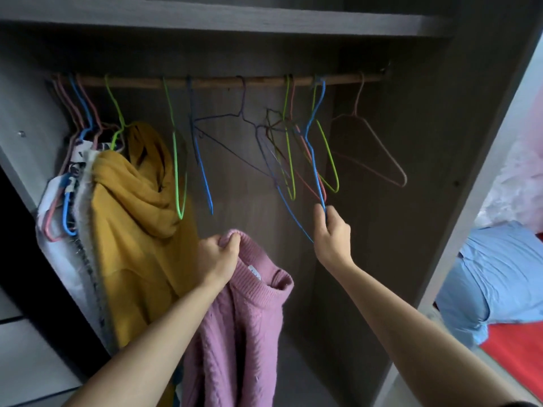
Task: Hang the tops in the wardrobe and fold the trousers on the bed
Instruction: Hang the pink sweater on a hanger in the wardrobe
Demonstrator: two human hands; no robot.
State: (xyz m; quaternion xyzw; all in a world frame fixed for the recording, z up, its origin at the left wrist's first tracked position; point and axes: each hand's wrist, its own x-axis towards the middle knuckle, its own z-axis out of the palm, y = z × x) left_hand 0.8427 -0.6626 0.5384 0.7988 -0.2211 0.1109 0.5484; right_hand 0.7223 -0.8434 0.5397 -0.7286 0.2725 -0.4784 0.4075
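pink knit held up, blue hanger pinched

pink knitted sweater [244, 318] is held by its neckband, bunched in the curled fingers of the left hand [219, 255], low in the middle of the open wardrobe [411, 201]. its body hangs straight down, long axis upright. the right hand [333, 230] is higher and to the right, and the lower end of a blue wire hanger [315, 171] is pinched between its thumb and fingers. the hanger's hook is seen over the wooden rail [211, 82], among a tangle of other wire hangers. the neck opening lies down and to the left of the pinched hanger, near it, so the hanger is judged to need bringing down and left. a mustard hooded top [138, 230] is hung at the left. the sweater's hem is cut off by the frame edge, and which wire belongs to which hanger is hard to make out. pale blue cloth [482, 277] at the far right cannot be identified.
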